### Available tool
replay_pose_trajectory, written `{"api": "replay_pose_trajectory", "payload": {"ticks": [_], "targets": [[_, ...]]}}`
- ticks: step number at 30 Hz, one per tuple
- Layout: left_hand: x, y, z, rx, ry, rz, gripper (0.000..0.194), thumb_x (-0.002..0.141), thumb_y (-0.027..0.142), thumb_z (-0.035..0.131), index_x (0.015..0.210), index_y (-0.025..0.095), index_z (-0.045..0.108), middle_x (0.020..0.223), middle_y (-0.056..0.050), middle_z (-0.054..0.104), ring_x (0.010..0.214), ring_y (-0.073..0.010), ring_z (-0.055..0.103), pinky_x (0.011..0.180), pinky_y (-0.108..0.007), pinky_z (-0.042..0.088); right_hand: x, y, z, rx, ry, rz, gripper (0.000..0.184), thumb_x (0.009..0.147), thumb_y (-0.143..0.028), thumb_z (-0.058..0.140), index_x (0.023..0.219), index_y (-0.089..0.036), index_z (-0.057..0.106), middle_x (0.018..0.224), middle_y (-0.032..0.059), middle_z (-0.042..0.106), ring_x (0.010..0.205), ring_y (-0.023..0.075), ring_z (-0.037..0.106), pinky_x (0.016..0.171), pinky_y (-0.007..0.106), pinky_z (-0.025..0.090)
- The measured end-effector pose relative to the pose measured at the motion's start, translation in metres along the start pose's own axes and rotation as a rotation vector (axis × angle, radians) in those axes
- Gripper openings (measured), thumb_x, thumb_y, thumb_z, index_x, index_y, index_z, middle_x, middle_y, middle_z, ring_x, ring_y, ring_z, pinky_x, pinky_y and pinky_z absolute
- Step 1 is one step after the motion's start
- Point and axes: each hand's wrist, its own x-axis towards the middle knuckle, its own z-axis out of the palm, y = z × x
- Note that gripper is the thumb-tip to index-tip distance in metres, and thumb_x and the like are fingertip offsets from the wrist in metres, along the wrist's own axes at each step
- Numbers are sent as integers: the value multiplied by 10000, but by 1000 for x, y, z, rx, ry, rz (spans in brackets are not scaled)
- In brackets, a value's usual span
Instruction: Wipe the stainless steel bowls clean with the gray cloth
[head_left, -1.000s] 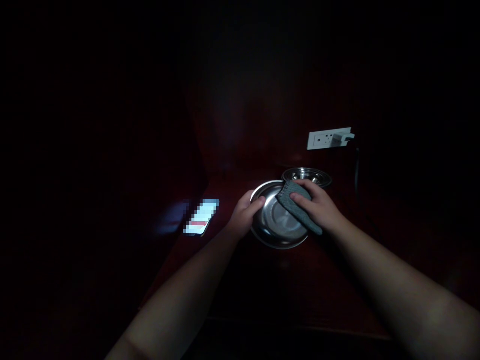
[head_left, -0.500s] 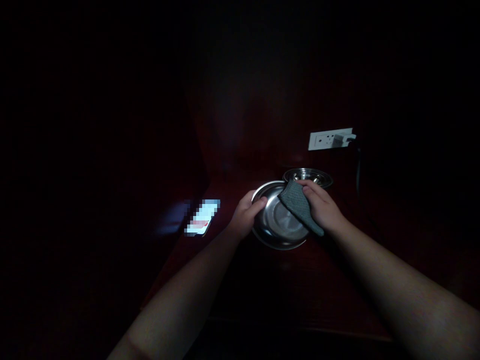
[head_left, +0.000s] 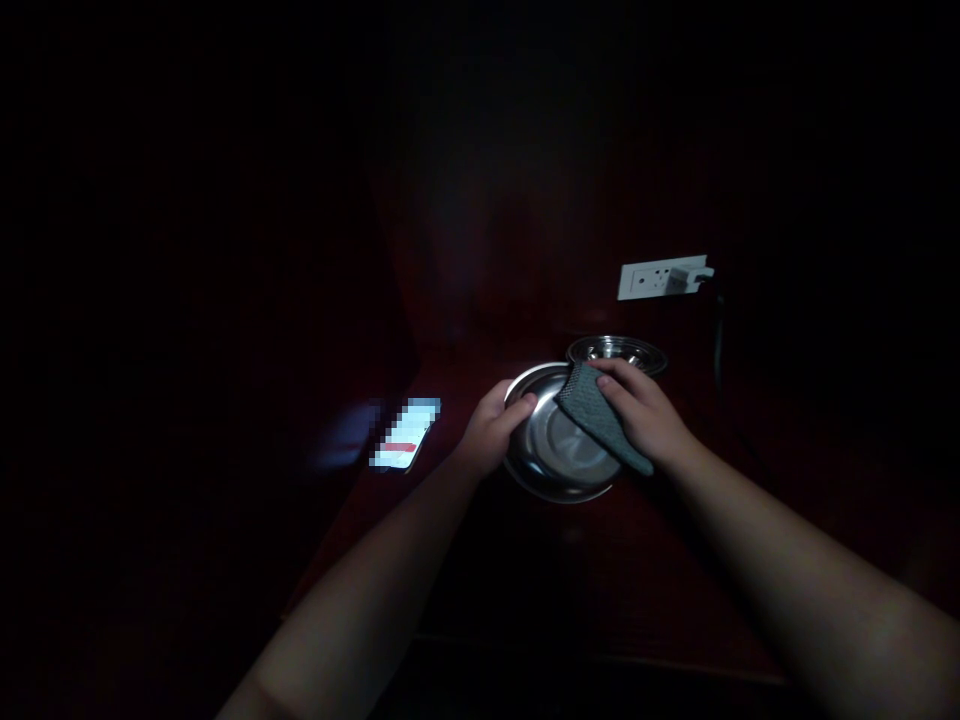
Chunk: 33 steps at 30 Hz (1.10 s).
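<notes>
A shiny metal bowl (head_left: 559, 440) is tilted toward me over a dark red table. My left hand (head_left: 496, 428) is closed on its left rim, with the thumb lying over the inner wall. On the opposite side, my right hand (head_left: 637, 405) grips a grey-green cloth (head_left: 600, 415), which is folded over the bowl's upper right rim and hangs down along its right side. The fingers behind the bowl and the cloth are hidden. Just beyond the right hand sits another round metal dish (head_left: 611, 350), partly covered by the cloth and hand.
A lit phone (head_left: 405, 437) lies on the table (head_left: 555, 580) to the left, its screen blurred out. On the back wall is a white socket plate (head_left: 645, 279) with a plug (head_left: 694, 276) and a hanging cable (head_left: 718, 340). Darkness hides the surroundings.
My right hand and the cloth have shifted very slightly across the bowl's right side. The left hand and the bowl stay almost in place.
</notes>
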Motion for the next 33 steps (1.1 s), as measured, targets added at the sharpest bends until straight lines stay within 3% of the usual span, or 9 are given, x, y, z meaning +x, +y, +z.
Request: {"api": "replay_pose_trajectory", "payload": {"ticks": [11,19,24,28,33], "targets": [[1,-3,-1,-67,-8,-18,360,742,372,603,1035,163,613,1065,-68,636,937,-211,582,843,-325,421,1,2,2,25,28,59,336,794,-448,511,1032,-227,598,1019,45,611,940,231,545,840,384,403],[9,-14,-3,-424,105,-43,366,752,413,554,1005,150,583,969,-77,643,889,-190,601,794,-329,460,3,4,10,196,311,273,352,682,-519,608,847,-209,622,784,18,622,751,198,556,670,316,432],[1,-24,-4,-206,-38,-190,453,691,401,655,1070,190,522,965,-60,623,809,-175,607,701,-321,487,5,11,9,179,443,287,380,665,-561,608,796,-204,603,774,22,620,735,196,548,643,301,421],[1,-32,-7,0,17,-110,520,642,376,713,1069,160,507,996,-75,609,882,-191,585,766,-329,463,4,14,12,120,386,293,420,680,-584,584,851,-200,585,788,23,606,736,198,545,641,308,411],[4,-26,-11,98,65,-36,493,669,403,683,1062,153,526,986,-74,609,896,-202,579,801,-344,444,1,16,18,120,305,326,413,710,-605,537,812,-205,556,757,13,581,719,189,528,631,306,396]]}}
